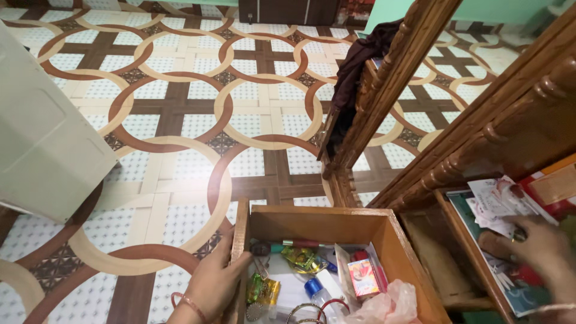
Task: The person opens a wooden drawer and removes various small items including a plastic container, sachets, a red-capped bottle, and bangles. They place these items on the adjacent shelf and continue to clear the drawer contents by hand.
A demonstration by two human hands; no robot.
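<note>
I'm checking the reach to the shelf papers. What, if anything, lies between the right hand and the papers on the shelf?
Nothing visible does. The right hand already rests on the papers lying on the wooden shelf. The left hand grips the open drawer's side wall.

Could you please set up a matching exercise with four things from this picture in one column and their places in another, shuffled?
Things:
1. left hand
2. right hand
3. dark cloth
4. pink bag

Places:
A. draped over the carved wooden frame
B. on the papers at the right
C. on the left wall of the open drawer
D. inside the drawer, at its near right corner

Right pairs: 1-C, 2-B, 3-A, 4-D
</note>
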